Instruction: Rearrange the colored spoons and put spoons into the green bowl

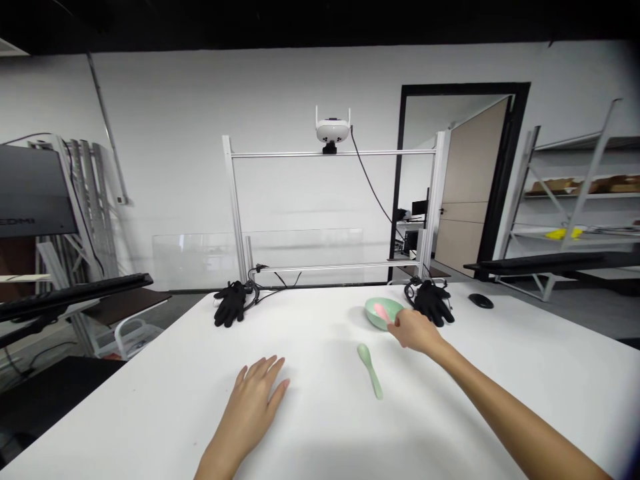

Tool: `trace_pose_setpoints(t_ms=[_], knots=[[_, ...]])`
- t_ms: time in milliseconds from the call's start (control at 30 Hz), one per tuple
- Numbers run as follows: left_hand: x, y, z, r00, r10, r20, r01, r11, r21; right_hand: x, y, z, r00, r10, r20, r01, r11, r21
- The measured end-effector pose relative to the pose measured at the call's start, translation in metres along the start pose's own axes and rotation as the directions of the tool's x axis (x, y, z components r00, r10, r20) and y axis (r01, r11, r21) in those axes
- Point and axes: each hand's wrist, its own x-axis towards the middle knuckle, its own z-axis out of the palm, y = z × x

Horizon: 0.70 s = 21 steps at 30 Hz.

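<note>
My right hand (414,330) is closed around the handle of a pink spoon (383,313). The spoon's bowl end is over or inside a light green bowl (376,320); whether it touches the bowl cannot be made out. On the white table, nearer to me, lies a green spoon (371,372) with its handle pointing towards me. My left hand (253,400) rests palm down, or just above the table, to the left of the green spoon. Its fingers are spread and hold nothing.
Black gloves with cables lie at the back, one on the left (231,304) and one on the right (433,303) behind my right hand. A black mouse (481,301) sits at the right. A metal frame (330,155) carrying a white device (333,129) stands along the table's far edge (320,288).
</note>
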Motion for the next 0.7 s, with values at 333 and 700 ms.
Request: trace_pose_setpoints(t_ms=[333,700], knots=[[0.000,0.010,-0.006,0.999,-0.006,0.053,0.004,1.000,0.027,-0.034,-0.007,0.054,0.994,-0.016,0.108,0.010,0.998,0.058],[-0.001,0.009,-0.008,0.999,-0.005,0.042,0.004,0.999,0.032,-0.039,-0.008,0.078,0.989,0.024,0.143,-0.025,1.000,0.001]])
